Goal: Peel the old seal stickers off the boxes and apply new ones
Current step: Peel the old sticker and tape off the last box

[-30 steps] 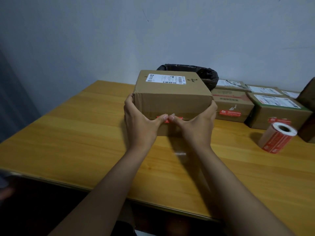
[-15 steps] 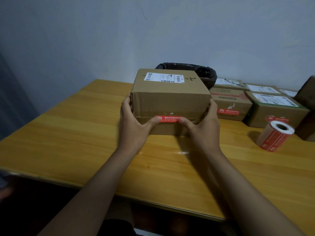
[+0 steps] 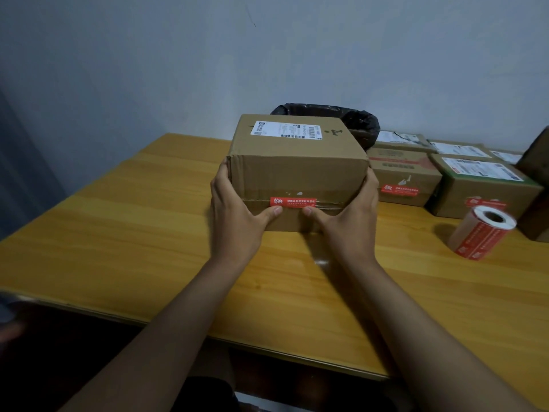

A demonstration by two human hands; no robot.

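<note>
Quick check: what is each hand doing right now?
Left hand: holds the box, thumb below the red seal sticker.
Right hand: holds the same box.

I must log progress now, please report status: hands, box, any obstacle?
Left hand and right hand hold box sides, thumbs below red seal sticker. Sticker flat across seam. Nothing in the way.

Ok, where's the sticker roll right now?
In the head view the sticker roll lies on its side at the right of the table, just in front of the sealed boxes and right of the right hand.
</note>
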